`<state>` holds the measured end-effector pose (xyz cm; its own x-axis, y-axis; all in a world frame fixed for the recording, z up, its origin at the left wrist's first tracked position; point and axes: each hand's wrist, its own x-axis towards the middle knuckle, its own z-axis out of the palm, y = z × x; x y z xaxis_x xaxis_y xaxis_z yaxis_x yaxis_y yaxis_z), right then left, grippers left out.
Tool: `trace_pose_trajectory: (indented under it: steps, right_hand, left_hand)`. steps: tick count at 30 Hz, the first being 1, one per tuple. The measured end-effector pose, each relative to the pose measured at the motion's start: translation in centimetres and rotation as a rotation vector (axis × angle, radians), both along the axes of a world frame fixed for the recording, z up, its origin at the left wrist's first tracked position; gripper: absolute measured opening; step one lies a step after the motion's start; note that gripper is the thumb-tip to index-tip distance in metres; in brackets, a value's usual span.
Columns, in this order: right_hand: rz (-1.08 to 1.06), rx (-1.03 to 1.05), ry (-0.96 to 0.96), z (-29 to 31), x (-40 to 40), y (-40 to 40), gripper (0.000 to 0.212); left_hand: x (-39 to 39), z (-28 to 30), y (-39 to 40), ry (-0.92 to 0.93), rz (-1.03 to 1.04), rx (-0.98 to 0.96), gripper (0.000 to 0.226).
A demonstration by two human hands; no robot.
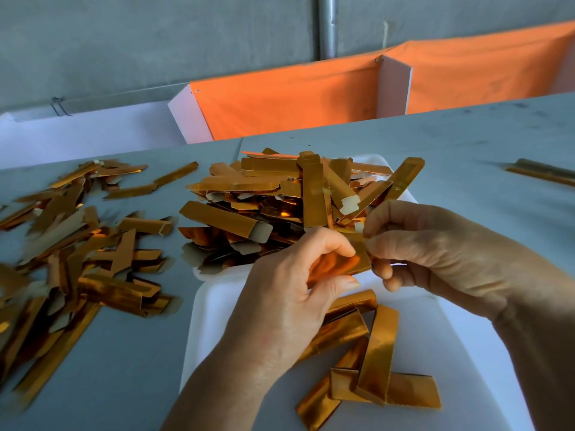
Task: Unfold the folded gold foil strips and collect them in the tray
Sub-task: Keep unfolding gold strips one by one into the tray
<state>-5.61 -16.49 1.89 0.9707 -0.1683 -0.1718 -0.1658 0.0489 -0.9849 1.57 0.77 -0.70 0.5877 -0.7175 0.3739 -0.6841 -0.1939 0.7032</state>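
My left hand [292,293] and my right hand [435,253] both pinch one gold foil strip [342,264] between them, held above the near white tray [413,343]. My left thumb and fingers curl round its left part, while my right fingertips pinch its right end. A few opened gold strips [370,368] lie in the near tray. Behind the hands, a second white tray [373,160] holds a tall heap of gold strips [280,200].
A loose pile of flat gold strips [71,250] covers the grey table [124,368] at the left. One more strip [541,172] lies at the far right. Orange cloth bins [295,101] stand beyond the table's far edge.
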Motion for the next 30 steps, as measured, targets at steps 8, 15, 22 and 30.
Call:
trace_pose_trajectory:
  steps: [8,15,22,30]
  right_hand:
    - [0.112,0.08,-0.054,0.0,-0.47,-0.72,0.008]
    - [0.072,0.15,-0.031,-0.41,-0.13,-0.35,0.011]
    - [0.116,0.197,-0.014,-0.56,0.2,-0.16,0.026]
    - [0.062,-0.048,0.073,-0.63,0.23,-0.14,0.036]
  left_hand:
    - [-0.02,0.38,0.13,0.063,-0.047,-0.018,0.027]
    - [0.2,0.29,0.13,0.14,-0.091,-0.054,0.025]
    - [0.73,-0.01,-0.06,0.304,-0.13,-0.146,0.025]
    - [0.24,-0.25,-0.42,0.275,-0.022,-0.02,0.041]
